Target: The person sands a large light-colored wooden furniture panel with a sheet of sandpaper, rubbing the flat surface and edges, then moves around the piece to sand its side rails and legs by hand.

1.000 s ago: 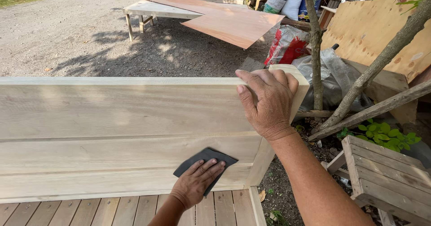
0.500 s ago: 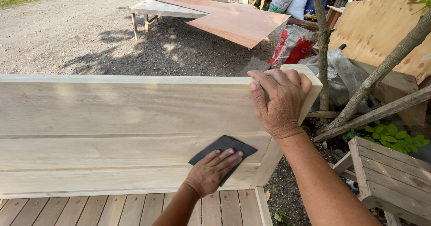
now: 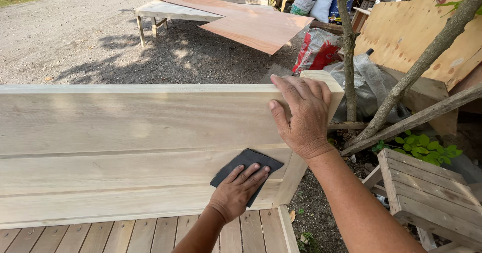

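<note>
A pale, unfinished wooden panel [image 3: 125, 127] stands upright along the back of a slatted wooden deck [image 3: 125, 235]. My left hand [image 3: 233, 195] presses a dark sheet of sandpaper [image 3: 247, 158] flat against the panel's lower board, near its right end. My right hand [image 3: 301, 115] is draped over the panel's top right corner, with the fingers curled over the upper edge. Part of the sandpaper is hidden under my left fingers.
Right of the panel are a thin tree trunk [image 3: 346, 57], leaning branches, a green plant [image 3: 422, 145] and a slatted wooden crate [image 3: 427, 192]. Behind lie plywood sheets [image 3: 256, 27] on low tables, sacks [image 3: 316, 49] and a gravel yard [image 3: 75, 37].
My left hand has slid the sandpaper a little to the right and upward along the panel. My right hand has kept its hold on the top corner.
</note>
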The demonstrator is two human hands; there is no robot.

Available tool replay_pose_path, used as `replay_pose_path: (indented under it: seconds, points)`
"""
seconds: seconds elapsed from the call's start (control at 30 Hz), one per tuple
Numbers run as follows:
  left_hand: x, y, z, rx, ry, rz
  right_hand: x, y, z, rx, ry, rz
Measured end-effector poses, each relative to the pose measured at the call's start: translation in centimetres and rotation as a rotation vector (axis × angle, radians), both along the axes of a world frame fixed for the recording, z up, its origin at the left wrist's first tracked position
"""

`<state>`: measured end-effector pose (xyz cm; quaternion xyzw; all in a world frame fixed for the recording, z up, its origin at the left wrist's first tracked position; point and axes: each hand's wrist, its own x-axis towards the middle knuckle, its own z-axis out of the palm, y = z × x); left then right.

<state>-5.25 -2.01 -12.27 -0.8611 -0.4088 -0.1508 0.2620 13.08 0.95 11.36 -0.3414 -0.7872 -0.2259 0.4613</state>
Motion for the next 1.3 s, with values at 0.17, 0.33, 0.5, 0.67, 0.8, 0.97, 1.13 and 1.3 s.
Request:
replay_pose_path:
  seconds: [0.17, 0.33, 0.5, 0.67, 0.8, 0.97, 1.13, 1.3]
  points:
    - [-5.9, -1.5, -1.1, -0.312, 0.043, -0.107, 1.4, -1.0, -2.0, 0.015, -0.01, 0.057]
    - [-0.9, -1.1, -2.1, -0.4, 0.234, -0.034, 0.9, -0.9, -3.1, 0.014, 0.063, 0.049]
    - [5.8, 0.5, -1.2, -0.203, -0.049, -0.127, 1.2, -0.8, -2.8, 0.039, 0.039, 0.004]
    - [-1.7, -0.6, -1.6, -0.005, -0.311, 0.11, 1.0, -0.7, -3.0, 0.038, 0.083, 0.019]
    - [-10.8, -3.0, -2.2, 0.189, -0.635, 0.398, -0.3, -0.5, -3.5, 0.048, 0.177, 0.009]
    - [-11.5, -3.8, -1.5, 0.186, -0.877, 0.493, -1.5, -0.3, -3.8, 0.046, 0.235, -0.025]
    - [-2.7, -0.7, -1.4, 0.286, -1.264, 0.494, -0.9, -0.2, -3.5, 0.053, 0.192, -0.034]
    - [-8.5, -0.8, 0.2, 0.406, -1.464, 0.53, 0.2, -0.7, -3.1, 0.044, 0.139, 0.012]
